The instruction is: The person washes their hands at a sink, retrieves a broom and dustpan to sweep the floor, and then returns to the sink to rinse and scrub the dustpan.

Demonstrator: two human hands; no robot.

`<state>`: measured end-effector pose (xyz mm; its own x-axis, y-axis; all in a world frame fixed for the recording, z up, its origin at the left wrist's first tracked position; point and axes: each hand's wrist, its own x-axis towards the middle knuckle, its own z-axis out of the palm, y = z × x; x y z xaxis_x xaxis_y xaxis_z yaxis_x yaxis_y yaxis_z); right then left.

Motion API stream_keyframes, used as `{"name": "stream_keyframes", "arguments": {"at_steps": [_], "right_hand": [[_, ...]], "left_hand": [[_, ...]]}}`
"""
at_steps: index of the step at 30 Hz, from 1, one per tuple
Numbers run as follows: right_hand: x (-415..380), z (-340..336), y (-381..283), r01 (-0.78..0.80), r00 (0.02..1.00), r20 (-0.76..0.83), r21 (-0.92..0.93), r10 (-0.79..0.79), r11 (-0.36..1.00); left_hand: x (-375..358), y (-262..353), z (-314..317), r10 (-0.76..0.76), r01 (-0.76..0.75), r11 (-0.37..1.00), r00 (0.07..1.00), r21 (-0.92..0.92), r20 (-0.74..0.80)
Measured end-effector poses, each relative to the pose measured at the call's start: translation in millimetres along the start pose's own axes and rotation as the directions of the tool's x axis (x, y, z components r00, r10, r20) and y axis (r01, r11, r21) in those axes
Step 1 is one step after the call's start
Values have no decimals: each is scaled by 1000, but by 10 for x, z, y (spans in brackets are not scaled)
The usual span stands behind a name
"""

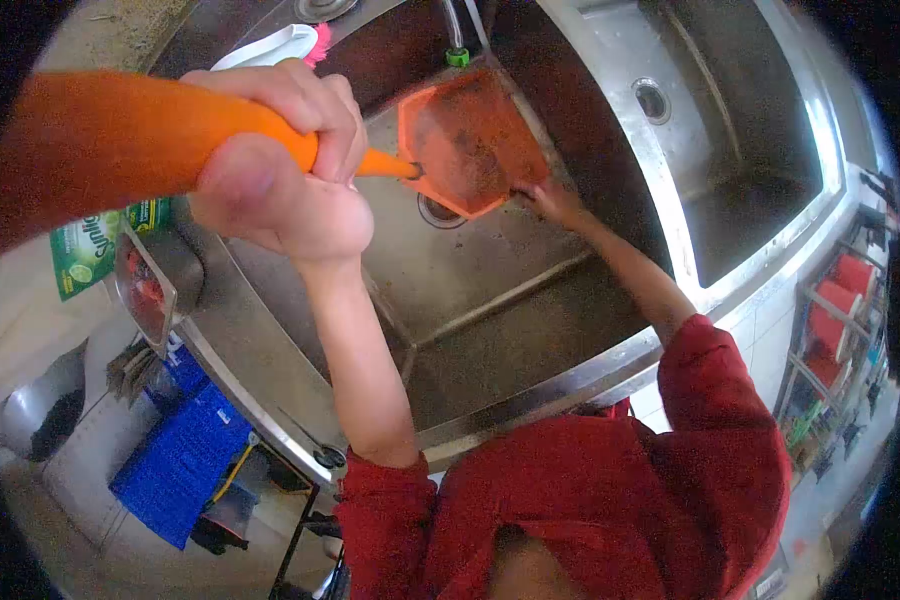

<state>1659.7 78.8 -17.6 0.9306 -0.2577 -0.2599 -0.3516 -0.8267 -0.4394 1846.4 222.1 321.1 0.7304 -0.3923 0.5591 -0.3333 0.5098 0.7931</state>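
Observation:
An orange long-handled dustpan [448, 140] lies tilted in the metal sink basin [510, 325], its inside marked with dark dirt. Its thick orange handle [185, 125] rises toward the camera at the left. My left hand [290, 165] is wrapped around this handle, the thumb on the near side. Down in the basin, my right hand [550, 203] has its fingers closed at the pan's lower right edge. Dark blur at those fingertips hides whether anything else is between them. Part of a drain [440, 212] shows below the pan.
A tap with a green nozzle [457, 57] hangs above the pan. A second basin [710, 215] adjoins on the right. At the left are a white bottle with a pink top [270, 46], a green Sunlight pack [78, 262] and a metal container [185, 270]. Red containers [832, 315] stand on a rack.

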Motion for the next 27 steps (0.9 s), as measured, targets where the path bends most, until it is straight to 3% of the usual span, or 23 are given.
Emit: {"name": "stream_keyframes", "arguments": {"at_steps": [2,3,5,6,7,8,9,11,12,14,15,17,18,19,20,21,23,24,25,26,27], "right_hand": [[-30,-107,-49,-24,999,-21,186,28,982],[-1,-101,-45,-21,999,-20,181,25,983],[53,-53,-78,-281,959,89,211,268,936],[46,-48,-106,-285,958,86,216,272,934],[20,-45,-132,-46,996,-69,112,54,993],[9,-48,-148,183,964,-192,-29,-185,983],[19,-65,-172,185,964,-190,-31,-187,982],[38,-91,-231,-232,967,-42,252,251,939],[16,-150,-288,-234,966,-46,254,253,938],[-64,-271,-420,-118,983,163,205,85,972],[-54,-236,-387,-115,983,166,205,81,972],[-26,-100,-259,-499,866,257,406,429,765],[-54,-73,-252,-500,866,256,408,430,764],[-84,-55,-236,-249,968,49,234,244,940],[-102,-39,-216,6,994,-107,-5,-6,1000],[-73,-86,-231,7,994,-105,-7,-8,1000],[37,-182,-263,-423,906,103,279,411,862],[71,-110,-234,-423,906,97,283,413,861],[111,2,-203,-152,971,-161,157,177,976],[171,86,-138,99,923,-369,-41,-107,994],[288,19,-124,98,921,-374,-43,-107,994]], "left_hand": [[7,1,-42,-1,1,1000,1000,-4,-6],[10,0,-54,3,-3,1000,1000,-7,-11],[-2,-2,-18,8,-8,1000,1000,0,-29],[2,-4,-1,12,-12,1000,999,5,-42],[6,0,4,12,-12,1000,999,4,-39],[9,4,8,8,-7,1000,999,7,-36],[7,6,10,4,-3,1000,999,10,-35],[1,13,-4,2,-1,1000,999,22,-35],[11,13,-6,3,-2,999,1000,32,-27],[7,5,-6,4,-4,1000,1000,22,-25],[-4,6,-12,3,-3,1000,1000,16,-31],[-3,5,-25,15,-14,999,999,29,-28],[2,1,-26,27,-26,999,999,34,-20],[5,0,-20,28,-27,999,999,31,-19],[1,4,-13,15,-15,1000,1000,12,-24],[-7,8,-10,2,-2,1000,1000,-4,-30],[-15,14,-6,0,0,1000,1000,21,-30],[-5,12,2,1,0,999,1000,41,-22],[4,13,12,6,-6,999,1000,38,-15],[3,16,21,-1,3,999,999,46,-43],[-5,17,27,-10,14,998,997,56,-74]]}}
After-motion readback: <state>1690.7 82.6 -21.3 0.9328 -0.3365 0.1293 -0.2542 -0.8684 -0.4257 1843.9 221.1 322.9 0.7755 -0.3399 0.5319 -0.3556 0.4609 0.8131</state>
